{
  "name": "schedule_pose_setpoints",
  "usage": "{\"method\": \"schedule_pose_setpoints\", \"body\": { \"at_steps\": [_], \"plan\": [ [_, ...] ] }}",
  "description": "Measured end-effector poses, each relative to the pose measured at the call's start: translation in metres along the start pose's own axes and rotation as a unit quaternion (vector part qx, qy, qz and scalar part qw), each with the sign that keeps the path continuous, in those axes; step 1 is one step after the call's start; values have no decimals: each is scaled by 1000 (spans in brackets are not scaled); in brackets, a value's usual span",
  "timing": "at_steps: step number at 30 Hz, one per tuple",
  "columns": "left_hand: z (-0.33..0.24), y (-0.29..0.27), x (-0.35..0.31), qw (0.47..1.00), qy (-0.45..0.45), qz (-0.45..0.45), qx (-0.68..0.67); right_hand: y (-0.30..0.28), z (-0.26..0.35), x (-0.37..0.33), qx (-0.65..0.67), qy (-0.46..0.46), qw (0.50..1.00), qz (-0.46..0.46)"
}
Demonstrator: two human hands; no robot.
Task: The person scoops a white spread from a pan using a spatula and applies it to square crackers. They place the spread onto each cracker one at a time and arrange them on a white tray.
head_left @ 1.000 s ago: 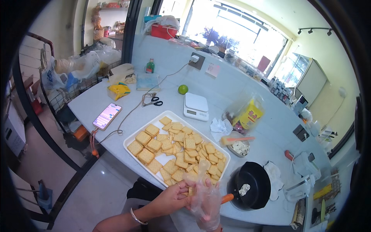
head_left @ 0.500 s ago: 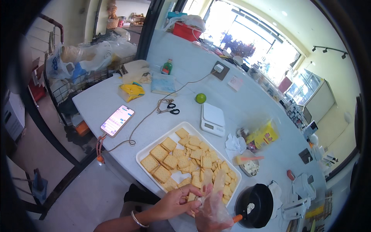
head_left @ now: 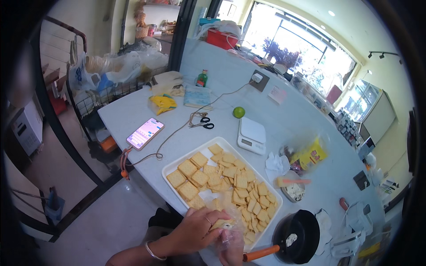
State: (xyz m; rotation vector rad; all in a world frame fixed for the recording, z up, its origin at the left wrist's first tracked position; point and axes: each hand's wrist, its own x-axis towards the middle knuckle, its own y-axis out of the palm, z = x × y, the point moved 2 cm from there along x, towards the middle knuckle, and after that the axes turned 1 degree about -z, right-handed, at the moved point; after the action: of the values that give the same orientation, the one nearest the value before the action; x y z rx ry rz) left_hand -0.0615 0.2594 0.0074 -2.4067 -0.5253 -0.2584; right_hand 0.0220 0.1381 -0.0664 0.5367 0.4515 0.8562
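Note:
My left hand (head_left: 197,226), bare with a ring and a silver bracelet, grips a square cracker (head_left: 220,224) with white filling at its edge. My right hand (head_left: 231,243), in a loose clear plastic glove, is closed against the same cracker; its fingers are partly hidden by the glove. Both hands are over the near edge of a white tray (head_left: 167,170). Larger crackers lie in stacks on the tray's left, with many smaller ones piled on the right. By my right hand stands a black pan (head_left: 306,230) with an orange handle and a dab of speckled white filling (head_left: 291,240).
Beyond the tray are a white kitchen scale (head_left: 251,135), a green lime (head_left: 239,112) and black-handled scissors (head_left: 203,123). A phone (head_left: 145,133) on a cord lies left. Past the pan sit a bowl of filling (head_left: 294,192) with an orange-handled spatula (head_left: 293,181) and a yellow packet (head_left: 312,155).
My hands have drawn together around the cracker, and my gloved fingers have come down from their raised position. The whole view has shifted slightly, moving the table things to the right.

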Motion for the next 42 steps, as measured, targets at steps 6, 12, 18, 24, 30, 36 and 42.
{"method": "schedule_pose_setpoints", "body": {
  "at_steps": [6, 12, 18, 24, 30, 36, 42],
  "plan": [
    [-7, 6, 0, 996, 24, -77, 44, -10, 2, -6, 37, 11, 998, -45],
    [-38, 36, -27, 977, 35, -147, 153, 20, 14, 2, 112, -44, 991, -59],
    [-20, 47, -21, 967, 145, -148, 149, 28, 13, 11, 196, -64, 978, -30],
    [-6, 95, -52, 969, 52, 180, 160, 17, 15, 28, 397, -8, 917, -23],
    [-33, 41, -37, 989, 123, -23, 74, 15, 22, 26, 351, 24, 936, -21],
    [-10, -21, -15, 983, 56, -25, 173, 19, 4, 0, 155, 91, 982, 53],
    [2, -18, -21, 978, 28, 67, 197, 22, -1, -3, 107, 144, 977, 115]
  ]
}}
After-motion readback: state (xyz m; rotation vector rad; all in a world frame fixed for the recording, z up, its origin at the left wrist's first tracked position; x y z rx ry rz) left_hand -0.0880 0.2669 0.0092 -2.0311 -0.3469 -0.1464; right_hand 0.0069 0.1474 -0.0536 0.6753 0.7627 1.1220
